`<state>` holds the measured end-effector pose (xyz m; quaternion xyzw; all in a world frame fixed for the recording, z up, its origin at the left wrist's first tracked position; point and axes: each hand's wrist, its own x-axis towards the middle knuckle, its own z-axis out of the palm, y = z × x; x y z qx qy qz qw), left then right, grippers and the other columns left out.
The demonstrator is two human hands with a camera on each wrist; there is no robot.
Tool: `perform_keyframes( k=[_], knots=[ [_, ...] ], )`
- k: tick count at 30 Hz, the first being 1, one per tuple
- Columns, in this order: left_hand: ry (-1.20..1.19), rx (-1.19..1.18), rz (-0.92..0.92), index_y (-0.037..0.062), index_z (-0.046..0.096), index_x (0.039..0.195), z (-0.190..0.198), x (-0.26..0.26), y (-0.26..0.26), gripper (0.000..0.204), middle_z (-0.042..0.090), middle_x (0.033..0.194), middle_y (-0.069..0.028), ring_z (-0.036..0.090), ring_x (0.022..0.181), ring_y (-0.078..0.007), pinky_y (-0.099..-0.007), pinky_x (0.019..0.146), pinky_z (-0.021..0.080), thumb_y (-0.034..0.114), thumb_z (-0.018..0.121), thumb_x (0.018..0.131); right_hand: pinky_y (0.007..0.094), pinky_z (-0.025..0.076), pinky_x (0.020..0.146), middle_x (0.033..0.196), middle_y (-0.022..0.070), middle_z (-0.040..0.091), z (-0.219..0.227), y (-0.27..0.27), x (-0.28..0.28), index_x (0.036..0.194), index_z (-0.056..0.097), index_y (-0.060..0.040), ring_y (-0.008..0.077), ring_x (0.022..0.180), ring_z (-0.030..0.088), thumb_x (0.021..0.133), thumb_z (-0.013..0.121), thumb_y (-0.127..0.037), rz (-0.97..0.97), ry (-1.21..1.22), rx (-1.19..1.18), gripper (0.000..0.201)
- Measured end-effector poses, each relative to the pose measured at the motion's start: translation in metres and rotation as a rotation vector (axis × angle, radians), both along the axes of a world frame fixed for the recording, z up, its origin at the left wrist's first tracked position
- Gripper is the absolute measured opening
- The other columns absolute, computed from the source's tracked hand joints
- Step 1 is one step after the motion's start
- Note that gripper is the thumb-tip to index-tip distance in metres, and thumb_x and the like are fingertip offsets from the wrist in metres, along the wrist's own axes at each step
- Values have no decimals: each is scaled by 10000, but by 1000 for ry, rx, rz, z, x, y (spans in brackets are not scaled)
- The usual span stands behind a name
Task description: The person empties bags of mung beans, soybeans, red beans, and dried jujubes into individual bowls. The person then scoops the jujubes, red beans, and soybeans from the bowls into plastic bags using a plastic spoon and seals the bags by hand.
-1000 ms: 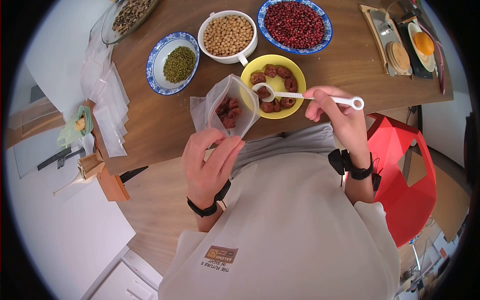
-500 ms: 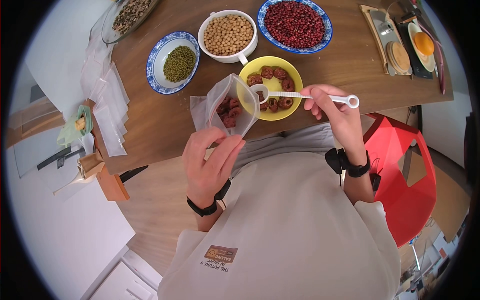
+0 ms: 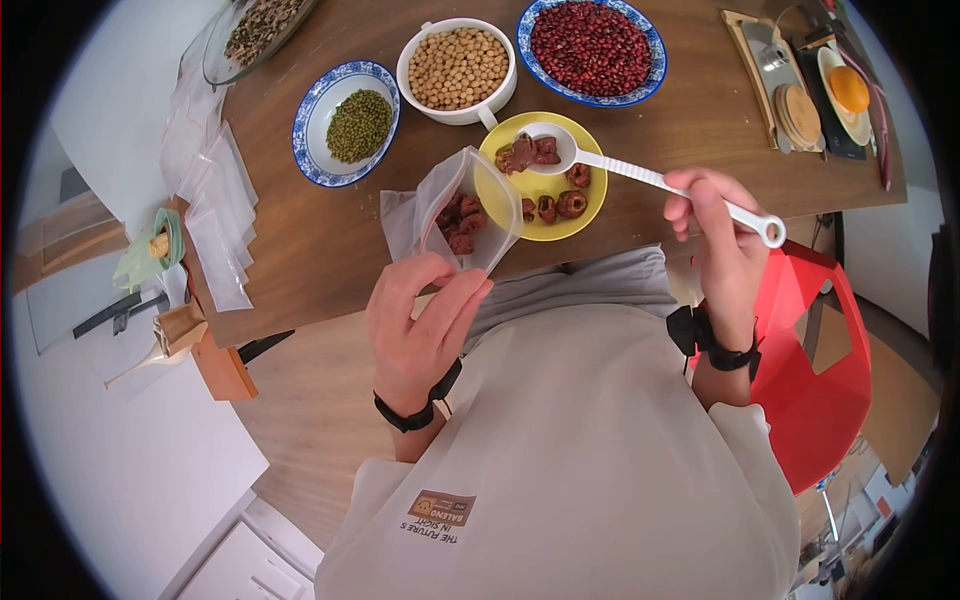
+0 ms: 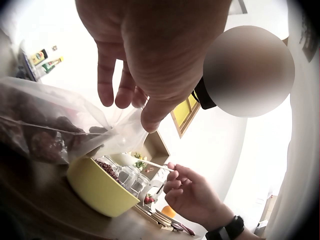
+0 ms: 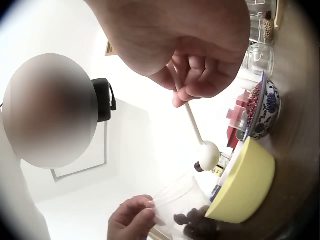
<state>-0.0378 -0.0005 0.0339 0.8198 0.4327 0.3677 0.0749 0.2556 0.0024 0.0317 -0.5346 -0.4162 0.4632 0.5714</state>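
My left hand [image 3: 422, 325] pinches the near edge of a clear plastic bag [image 3: 404, 225], whose mouth gapes toward the yellow bowl [image 3: 597, 195]. Several dark red dried dates [image 3: 462, 222] lie inside the bag. With its fingers round the handle, my right hand [image 3: 722, 235] holds a long white spoon [image 3: 640, 173]. Dates [image 3: 545, 151] sit in the spoon's scoop, over the bowl in the head view; one date [image 5: 198, 166] pokes past the scoop's edge in the right wrist view. More dates [image 3: 571, 204] lie in the bowl, beside the bag's mouth.
Behind the bowl stand a white pot of chickpeas [image 3: 458, 70], a patterned bowl of red beans [image 3: 590, 48] and a bowl of mung beans [image 3: 359, 127]. Flat plastic bags [image 3: 218, 225] lie at the table's left edge. A red chair [image 3: 810, 370] is at right.
The spoon has dipped among the dates and come up with some in its scoop. My right hand has shifted right with the handle, while my left hand and the bag stay put.
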Motion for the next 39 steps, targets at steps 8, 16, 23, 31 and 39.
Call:
perform_keyframes(
  k=[8, 16, 23, 31, 39],
  knots=[
    [7, -2, -9, 78, 772, 972, -1, 0, 0, 268, 600, 1009, -48, 623, 772, -200, -343, 686, 499, 64, 885, 729, 281, 530, 619, 882, 89, 720, 30, -4, -8, 1030, 758, 4, 181, 706, 664, 949, 707, -92, 363, -321, 452, 135],
    [16, 5, -8, 63, 762, 967, 2, -1, -1, 265, 602, 1006, -56, 622, 775, -212, -352, 676, 492, 59, 883, 730, 323, 505, 579, 829, 51, 656, 30, -5, -34, 1021, 799, -86, 214, 725, 638, 605, 847, 14, 493, -580, 630, 431],
    [36, -46, 8, 88, 758, 1013, 2, -5, -6, 307, 628, 1060, -73, 623, 931, -245, -368, 780, 518, 30, 890, 742, 302, 483, 579, 801, 46, 655, 31, -6, -21, 971, 800, -80, 198, 686, 626, 628, 845, -18, 425, -503, 639, 351],
    [40, -30, 21, 79, 757, 1006, 4, -7, -6, 316, 631, 1057, -76, 622, 928, -249, -357, 766, 512, 8, 887, 726, 306, 501, 562, 817, 32, 654, 31, -6, -22, 1007, 795, -73, 199, 705, 627, 667, 837, 21, 468, -515, 634, 355],
    [-29, 65, 161, 53, 728, 953, 16, -53, -7, 237, 603, 1067, -82, 606, 915, -234, -351, 762, 514, -18, 843, 758, 301, 531, 639, 889, 121, 696, 28, -10, -1, 1039, 767, 24, 178, 727, 664, 963, 644, -19, 229, -377, 462, 151]
  ],
)
